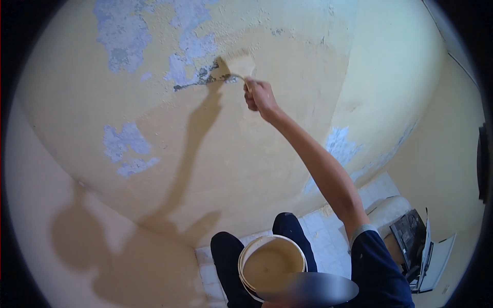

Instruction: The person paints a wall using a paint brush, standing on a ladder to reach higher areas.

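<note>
While the right hand (261, 97) was closed around the handle of a wide brush (240, 64), the bristles were up at the yellowish wall (246, 154), beside a dark, rough spot (208, 77) and pale bluish bare patches (122, 49). Whether the left hand was open or closed could not be told. Below, a round bucket (241, 264) holding tan liquid (269, 264) was between the person's dark-clad legs (226, 262), above the tiled floor (319, 233).

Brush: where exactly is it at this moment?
In the head view, the brush is at the wall, upper middle, in the person's right hand, just right of the dark chipped patch.
</note>
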Motion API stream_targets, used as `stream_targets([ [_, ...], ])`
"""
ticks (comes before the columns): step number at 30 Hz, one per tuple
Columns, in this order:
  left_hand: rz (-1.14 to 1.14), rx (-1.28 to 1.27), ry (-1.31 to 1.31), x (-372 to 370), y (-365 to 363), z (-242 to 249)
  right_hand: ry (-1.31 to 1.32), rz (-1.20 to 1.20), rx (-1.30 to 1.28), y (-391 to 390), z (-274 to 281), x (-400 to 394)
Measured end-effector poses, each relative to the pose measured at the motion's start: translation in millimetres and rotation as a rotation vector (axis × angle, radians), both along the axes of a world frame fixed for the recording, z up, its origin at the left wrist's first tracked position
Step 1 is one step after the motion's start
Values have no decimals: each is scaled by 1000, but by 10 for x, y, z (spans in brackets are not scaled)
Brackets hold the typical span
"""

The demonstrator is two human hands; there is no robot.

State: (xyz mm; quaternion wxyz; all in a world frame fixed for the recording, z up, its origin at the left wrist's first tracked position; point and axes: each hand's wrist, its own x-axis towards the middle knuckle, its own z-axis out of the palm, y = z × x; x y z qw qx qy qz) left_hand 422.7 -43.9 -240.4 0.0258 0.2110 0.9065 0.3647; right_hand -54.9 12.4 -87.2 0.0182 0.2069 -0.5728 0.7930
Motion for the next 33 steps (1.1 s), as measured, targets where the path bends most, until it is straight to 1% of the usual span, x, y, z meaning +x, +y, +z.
stream_targets([
  [1, -6, 15, 39, -18, -16, 35, 32, -23, 6, -20, 121, 9],
  [2, -3, 14, 32, -28, -16, 53, 24, -20, 6, -32, 228, -5],
  [4, 7, 2, 47, -71, -11, 63, 101, -39, -21, -68, 396, -109],
  [7, 20, 53, 43, -106, 19, 10, 44, 27, -18, -69, 451, -309],
  [10, 10, 6, 26, -133, 24, -1, -38, 50, -33, -84, 63, -321],
  [12, 1, -24, 27, -165, 27, 12, -103, 72, 53, -12, -212, -207],
  [14, -10, -58, 30, -176, 25, 41, -169, 15, 133, 97, -270, -37],
  [16, -7, -55, 175, -198, 25, 90, -103, -20, 84, 84, -46, 120],
  [17, -4, -56, 179, -219, 32, 77, -52, -56, 40, 90, 93, 209],
  [19, -61, -76, -40, -162, 22, 60, 144, -65, -5, 62, 446, 116],
  [20, -67, -80, -56, -130, 22, 62, 185, -53, -8, 52, 616, 15],
  [21, -43, -24, -47, -123, 28, 70, 120, -58, 1, 21, 773, -57],
  [22, -17, 33, -28, -135, 29, 84, 119, -59, -2, 6, 697, -158],
  [24, -3, 6, -20, -144, 33, 105, 228, -192, 102, -71, 424, -387],
  [26, 16, 1, 22, -141, 39, 48, 119, -140, 85, -103, -42, -312],
  [28, 33, -9, 53, -137, 53, 60, -85, -112, 193, -35, -500, -181],
  [29, 47, -31, 69, -120, 46, 71, -142, -109, 242, 56, -598, -90],
  [30, 48, -32, 72, -103, 23, 86, -199, -107, 286, 100, -598, 23],
  [31, 42, -21, 121, -101, 4, 101, -194, -105, 286, 94, -550, 68],
  [32, 36, -7, 169, -108, 6, 102, -131, -120, 249, 111, -491, 94],
  [33, 34, -4, 163, -102, 9, 65, -78, -140, 212, 141, -394, 200],
])
